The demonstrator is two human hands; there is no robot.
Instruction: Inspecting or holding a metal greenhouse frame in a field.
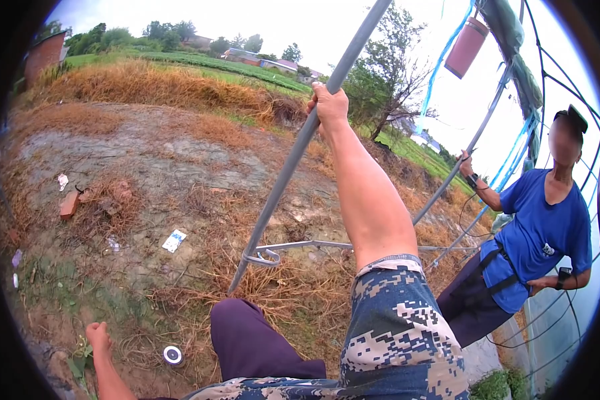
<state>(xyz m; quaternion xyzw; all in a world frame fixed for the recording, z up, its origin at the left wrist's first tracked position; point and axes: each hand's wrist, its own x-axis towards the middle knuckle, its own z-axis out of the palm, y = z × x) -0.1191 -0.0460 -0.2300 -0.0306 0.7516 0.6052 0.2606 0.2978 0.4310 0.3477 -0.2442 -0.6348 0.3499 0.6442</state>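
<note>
My right hand (330, 106) is wrapped around a grey metal pole (290, 172) that slants from the ground in front of me up past the top of the view. Low on the pole, a bent metal clip (266, 259) joins it to a thin horizontal rail (312, 244). Down at the left, my left hand (99, 337) hangs with its fingers curled and nothing visible in it. A leafy green plant (80, 362) grows beside that wrist. On the soil between that hand and my knee lies a round white-and-dark disc (173, 355).
A person in a blue shirt (542, 240) stands at right, one hand on another slanted pole (447, 180). A pink cylinder (466, 48) hangs beside rolled plastic film (522, 75) and blue straps (442, 65). Dry weeds, a red brick (70, 205) and a printed packet (174, 240) lie on the ground.
</note>
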